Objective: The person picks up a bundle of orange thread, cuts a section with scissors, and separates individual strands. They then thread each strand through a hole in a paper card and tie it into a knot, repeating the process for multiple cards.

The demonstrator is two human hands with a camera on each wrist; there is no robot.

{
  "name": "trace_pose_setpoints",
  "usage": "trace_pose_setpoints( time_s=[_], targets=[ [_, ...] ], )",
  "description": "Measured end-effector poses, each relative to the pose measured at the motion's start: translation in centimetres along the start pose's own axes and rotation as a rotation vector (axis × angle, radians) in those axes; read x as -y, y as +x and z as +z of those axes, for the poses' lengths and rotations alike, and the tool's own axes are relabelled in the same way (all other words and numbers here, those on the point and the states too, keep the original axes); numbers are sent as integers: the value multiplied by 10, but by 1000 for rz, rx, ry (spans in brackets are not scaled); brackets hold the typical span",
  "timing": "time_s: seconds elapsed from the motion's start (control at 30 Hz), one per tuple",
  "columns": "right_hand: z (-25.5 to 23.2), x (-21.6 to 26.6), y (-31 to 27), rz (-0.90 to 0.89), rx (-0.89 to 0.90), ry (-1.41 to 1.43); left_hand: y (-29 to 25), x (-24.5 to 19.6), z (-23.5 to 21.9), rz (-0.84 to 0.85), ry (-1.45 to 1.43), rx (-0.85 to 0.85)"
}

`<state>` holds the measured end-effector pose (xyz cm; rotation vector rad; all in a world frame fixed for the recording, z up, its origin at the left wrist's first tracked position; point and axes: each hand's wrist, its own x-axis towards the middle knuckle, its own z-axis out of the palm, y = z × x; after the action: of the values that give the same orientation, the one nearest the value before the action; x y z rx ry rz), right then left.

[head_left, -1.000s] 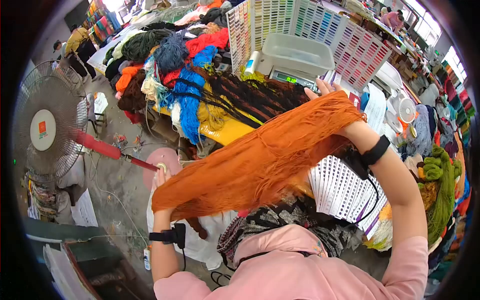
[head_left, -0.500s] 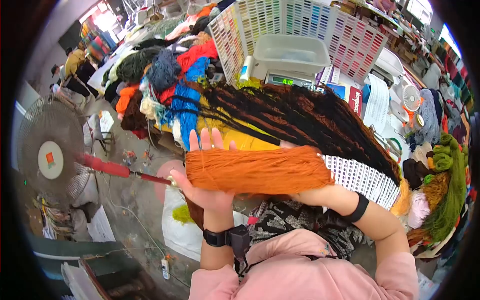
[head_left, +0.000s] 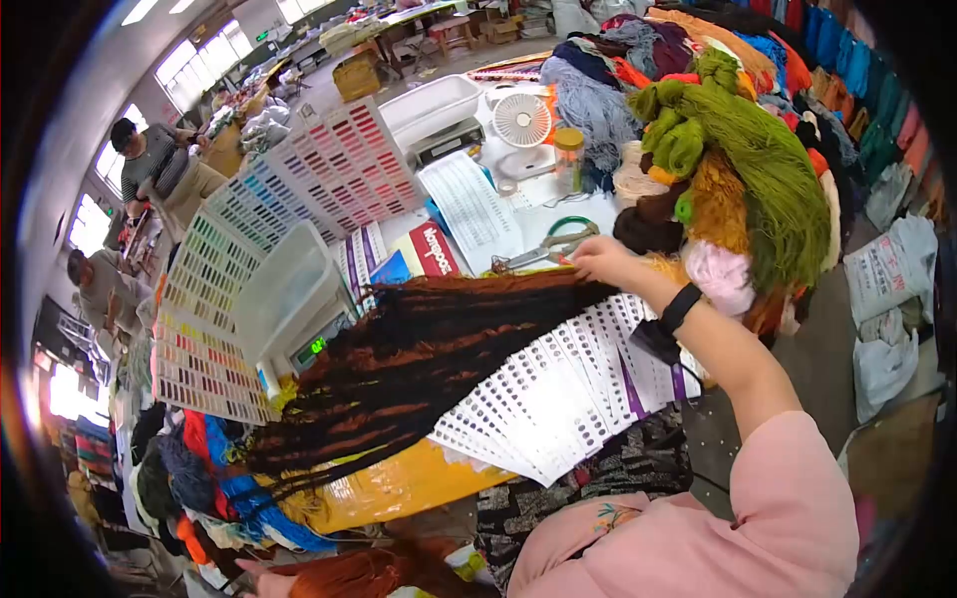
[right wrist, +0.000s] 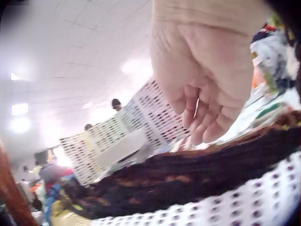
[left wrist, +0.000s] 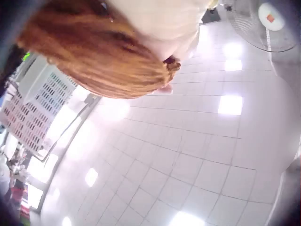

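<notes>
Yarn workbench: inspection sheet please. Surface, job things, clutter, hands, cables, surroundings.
Surface: fanned white dot-printed sheets; shiny yellow covering.
Job's things: orange-brown yarn hank; long black-and-rust yarn bundle, partly over the sheets.
Clutter: translucent plastic tub, green-handled metal scissors, small white round fan.
Hands: left hand carries the hank; right hand at the bundle's end, grip unclear.
Cables: none clearly seen.
Surroundings: person in grey striped top, background.

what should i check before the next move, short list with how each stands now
1. Rust yarn touching the left grip: ok.
2. Right grip holding dark yarn: cannot tell, fingertips are close to its edge.
3. Scissors well away from the dark yarn: not ok, right beside it.
4. Dotted sheets uncovered: not ok, dark yarn overlaps them.
5. Scale display lit: ok.
</notes>
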<state>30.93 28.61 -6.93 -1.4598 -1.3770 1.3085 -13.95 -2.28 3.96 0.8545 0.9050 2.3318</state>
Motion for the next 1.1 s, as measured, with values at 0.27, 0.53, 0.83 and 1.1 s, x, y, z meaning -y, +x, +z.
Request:
trace_pose_setpoints(
  time_s=[0.27,0.53,0.83,1.1],
  targets=[
    [-27,-22,84,-417,55,-1071,0,-16,-36,-363,-510,289],
    [-18,-28,113,-524,208,-1263,-24,-33,2,-301,328,-594],
    [-36,85,67,-650,86,-1459,-25,-30,-30,-373,-401,-359],
    [-71,141,11,-607,-183,-1096,-22,-21,-63,-227,-678,30]
  ],
)
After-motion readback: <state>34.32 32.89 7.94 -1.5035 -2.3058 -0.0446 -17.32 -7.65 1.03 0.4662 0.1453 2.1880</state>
